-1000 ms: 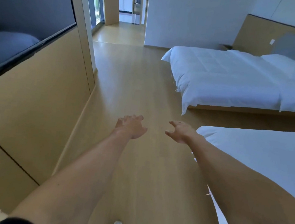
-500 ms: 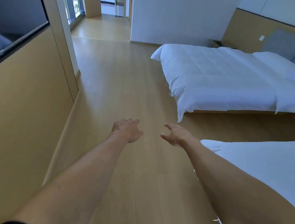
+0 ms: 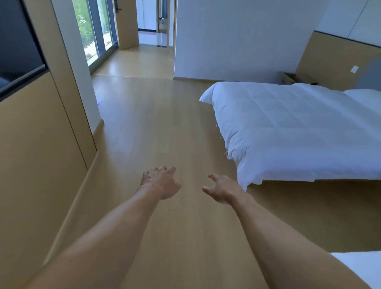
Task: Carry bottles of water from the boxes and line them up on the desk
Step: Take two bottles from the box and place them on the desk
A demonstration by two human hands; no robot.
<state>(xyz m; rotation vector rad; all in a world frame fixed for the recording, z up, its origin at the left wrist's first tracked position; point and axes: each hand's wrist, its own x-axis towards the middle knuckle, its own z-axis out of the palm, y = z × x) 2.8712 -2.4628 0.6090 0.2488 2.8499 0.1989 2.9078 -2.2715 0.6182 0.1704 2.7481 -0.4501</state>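
Both my arms stretch out ahead over a wooden floor. My left hand is held out with loosely spread fingers and holds nothing. My right hand is a hand's width to its right, fingers relaxed and slightly curved, also holding nothing. No bottles, boxes or desk are in view.
A white bed stands at the right, and the corner of a second white bed is at the lower right. A wood-panelled wall with a dark screen runs along the left. Beyond are a tall window and a doorway.
The view has moved forward down the room and turned a little right; the far bed and window are nearer. Both hands stay held out and hold nothing.
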